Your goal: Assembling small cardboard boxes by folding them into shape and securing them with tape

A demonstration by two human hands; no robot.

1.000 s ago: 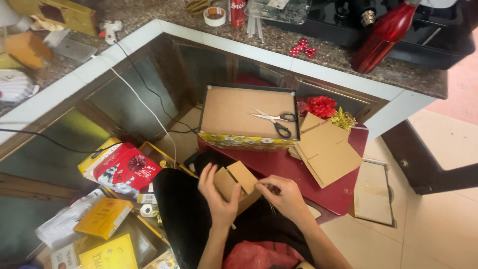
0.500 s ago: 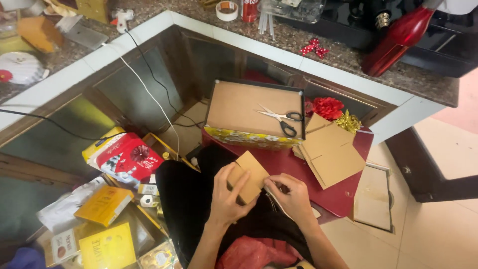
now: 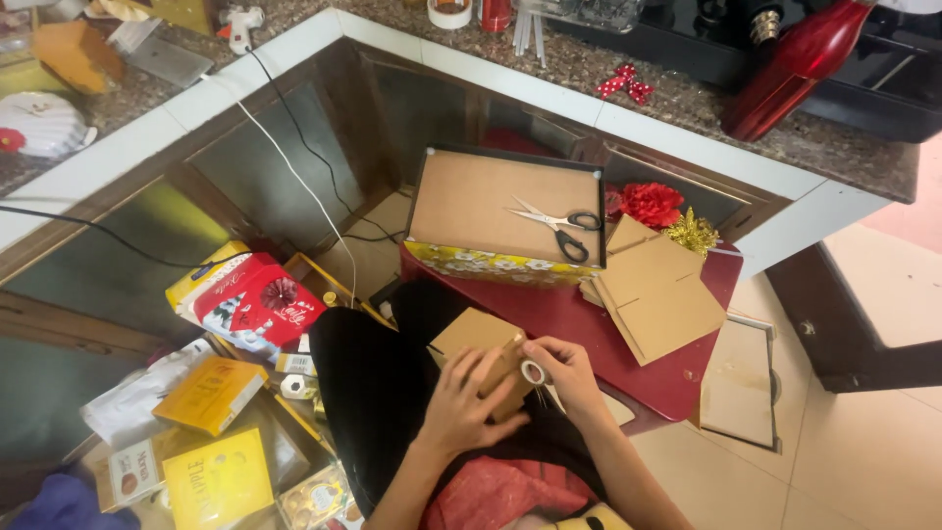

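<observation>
left hand (image 3: 469,397) now lower, gripping the small cardboard box (image 3: 486,351) on the lap, right hand (image 3: 561,371) pinching a tape roll (image 3: 533,372) at its right edge, scissors (image 3: 551,224) unmoved on the far box (image 3: 491,201)

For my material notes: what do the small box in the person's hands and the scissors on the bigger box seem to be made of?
The small box, held by the left hand and right hand, looks like plain brown cardboard: matte, with straight folded edges. The scissors show pale shiny blades, likely steel, and black handles, probably plastic. They lie on the bigger box, also matte brown card.
</observation>
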